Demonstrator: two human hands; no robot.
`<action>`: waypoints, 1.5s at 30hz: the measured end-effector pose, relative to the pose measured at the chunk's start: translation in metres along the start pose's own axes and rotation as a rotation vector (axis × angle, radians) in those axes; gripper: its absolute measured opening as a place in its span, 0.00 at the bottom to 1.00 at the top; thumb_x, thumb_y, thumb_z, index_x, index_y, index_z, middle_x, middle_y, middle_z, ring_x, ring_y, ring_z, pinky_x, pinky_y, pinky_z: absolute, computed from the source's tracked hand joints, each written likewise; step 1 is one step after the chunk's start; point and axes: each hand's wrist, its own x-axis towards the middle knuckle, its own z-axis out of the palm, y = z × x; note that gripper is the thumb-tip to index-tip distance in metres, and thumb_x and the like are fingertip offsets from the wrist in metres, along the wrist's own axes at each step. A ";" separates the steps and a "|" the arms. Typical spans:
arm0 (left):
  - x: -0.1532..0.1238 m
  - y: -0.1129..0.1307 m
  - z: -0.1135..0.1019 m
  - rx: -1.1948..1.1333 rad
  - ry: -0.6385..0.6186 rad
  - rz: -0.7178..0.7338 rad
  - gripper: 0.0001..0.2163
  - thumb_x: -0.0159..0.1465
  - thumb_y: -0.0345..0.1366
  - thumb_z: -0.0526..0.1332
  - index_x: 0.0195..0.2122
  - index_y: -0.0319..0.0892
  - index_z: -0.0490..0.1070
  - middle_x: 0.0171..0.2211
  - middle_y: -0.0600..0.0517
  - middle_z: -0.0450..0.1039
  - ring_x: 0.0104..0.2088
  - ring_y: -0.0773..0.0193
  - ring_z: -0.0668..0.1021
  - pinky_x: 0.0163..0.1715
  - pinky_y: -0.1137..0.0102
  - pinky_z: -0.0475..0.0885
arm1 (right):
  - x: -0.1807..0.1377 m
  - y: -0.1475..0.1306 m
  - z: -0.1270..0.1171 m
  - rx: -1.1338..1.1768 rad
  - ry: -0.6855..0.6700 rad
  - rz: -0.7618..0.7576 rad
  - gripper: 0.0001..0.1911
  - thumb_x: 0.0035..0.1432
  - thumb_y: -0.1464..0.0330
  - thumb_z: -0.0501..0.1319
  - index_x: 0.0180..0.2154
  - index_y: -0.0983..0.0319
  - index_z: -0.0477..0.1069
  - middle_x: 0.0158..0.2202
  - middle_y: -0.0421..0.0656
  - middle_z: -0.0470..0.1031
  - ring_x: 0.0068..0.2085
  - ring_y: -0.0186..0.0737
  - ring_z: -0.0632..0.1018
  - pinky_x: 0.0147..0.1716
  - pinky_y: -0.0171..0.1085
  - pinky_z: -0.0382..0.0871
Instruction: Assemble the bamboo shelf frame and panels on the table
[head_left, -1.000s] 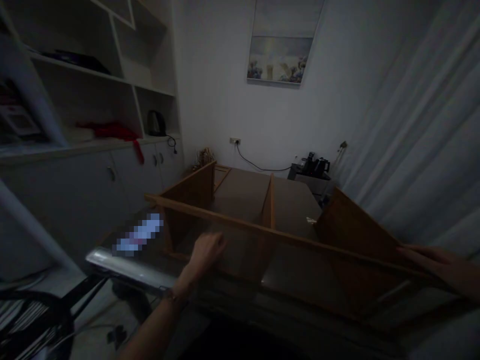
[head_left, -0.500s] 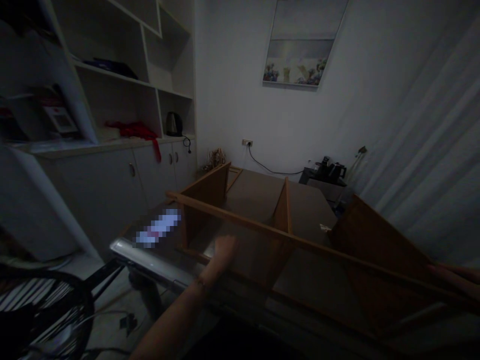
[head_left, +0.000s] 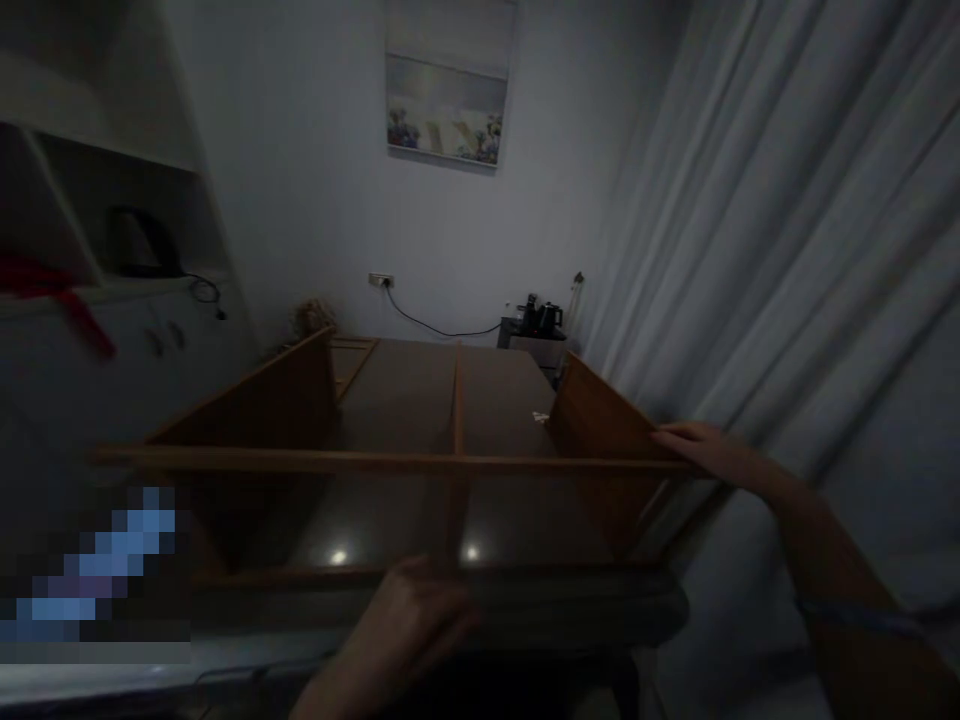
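A brown wooden shelf frame [head_left: 397, 461] rests on a dark-topped table, with upright panels at its left, middle and right. My right hand [head_left: 697, 447] grips the upper edge of the right end panel [head_left: 600, 420], fingers over the wood near the corner with the long front rail. My left hand [head_left: 412, 610] is low in front of the near bottom rail [head_left: 300, 577], close to the middle panel [head_left: 459, 410]. Motion blur smears its curled fingers, and whether it touches the rail is unclear.
The tabletop [head_left: 405, 400] shows between the panels. Beyond it, a black kettle [head_left: 550, 318] stands on a small cabinet by the wall. A grey curtain [head_left: 675, 250] hangs close on the right. White cabinets [head_left: 112, 370] with a red cloth [head_left: 45, 285] line the left.
My view has swung right, bringing my right hand and forearm fully into sight on the end panel. My left hand now appears lower and nearer, outside the front bottom rail.
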 end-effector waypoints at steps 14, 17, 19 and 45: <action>0.181 0.023 0.119 0.124 -0.534 -0.303 0.17 0.68 0.32 0.50 0.39 0.31 0.78 0.39 0.32 0.77 0.43 0.44 0.80 0.40 0.60 0.73 | -0.010 -0.008 -0.002 0.040 -0.098 -0.008 0.20 0.59 0.59 0.51 0.28 0.65 0.75 0.27 0.43 0.73 0.32 0.40 0.74 0.28 0.33 0.62; 0.174 0.020 0.127 0.121 -0.522 -0.312 0.18 0.69 0.38 0.50 0.39 0.32 0.78 0.40 0.33 0.78 0.43 0.45 0.81 0.40 0.61 0.73 | -0.009 -0.005 -0.002 0.030 -0.096 -0.015 0.19 0.60 0.61 0.51 0.29 0.66 0.75 0.27 0.42 0.72 0.31 0.38 0.73 0.28 0.33 0.60; 0.172 0.019 0.127 0.107 -0.505 -0.311 0.20 0.68 0.45 0.52 0.38 0.34 0.78 0.39 0.36 0.78 0.41 0.47 0.81 0.39 0.62 0.72 | -0.009 -0.002 -0.001 0.026 -0.094 -0.018 0.19 0.60 0.61 0.51 0.30 0.66 0.75 0.27 0.42 0.72 0.30 0.38 0.72 0.29 0.33 0.59; 0.320 0.044 0.091 -0.561 0.133 0.356 0.23 0.72 0.43 0.40 0.63 0.41 0.59 0.59 0.47 0.69 0.58 0.60 0.71 0.67 0.55 0.47 | -0.016 -0.009 -0.006 0.021 0.110 -0.084 0.12 0.62 0.66 0.57 0.32 0.65 0.76 0.29 0.43 0.76 0.32 0.38 0.73 0.34 0.33 0.63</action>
